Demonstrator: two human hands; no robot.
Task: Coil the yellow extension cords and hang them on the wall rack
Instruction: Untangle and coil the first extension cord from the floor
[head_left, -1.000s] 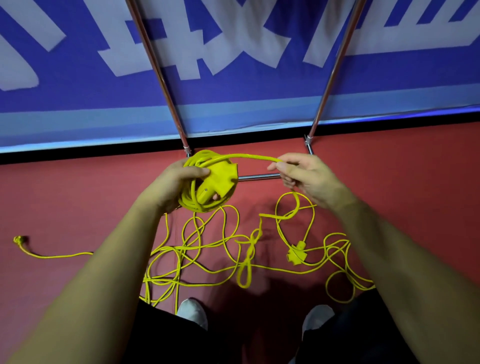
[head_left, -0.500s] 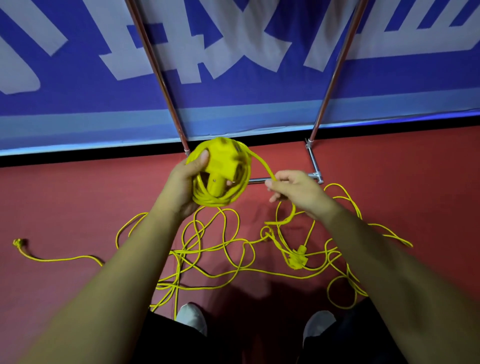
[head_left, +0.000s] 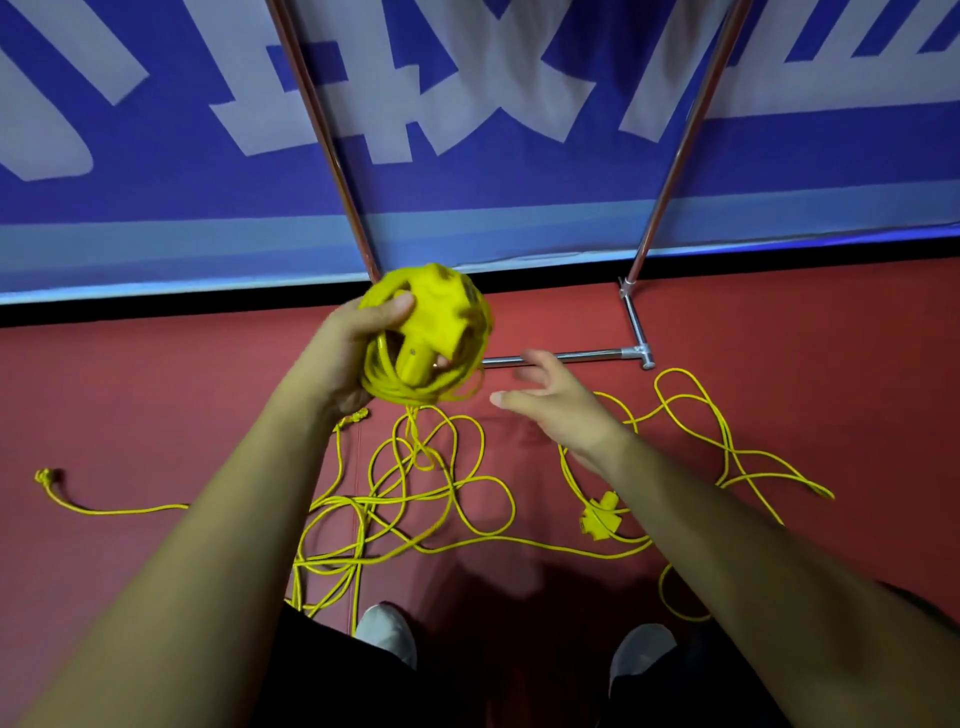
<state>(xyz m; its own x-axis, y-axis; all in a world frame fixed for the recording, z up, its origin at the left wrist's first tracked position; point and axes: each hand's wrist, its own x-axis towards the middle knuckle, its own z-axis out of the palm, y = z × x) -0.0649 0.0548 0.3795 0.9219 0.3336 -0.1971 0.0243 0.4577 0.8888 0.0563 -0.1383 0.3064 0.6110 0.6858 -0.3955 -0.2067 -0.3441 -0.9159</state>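
A tight coil of yellow extension cord (head_left: 426, 343), wound round its blocky socket head, is gripped by the left hand (head_left: 345, 358) at the left end of the rack's chrome base bar (head_left: 576, 357). Nearer than the bar, loose cord (head_left: 374, 500) sprawls in tangled loops, a branching socket (head_left: 600, 517) among them.

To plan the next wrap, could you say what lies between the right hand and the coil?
No cord joins them: the open right hand is apart from the coil the left hand grips; the head view shows only metal bar and red floor.
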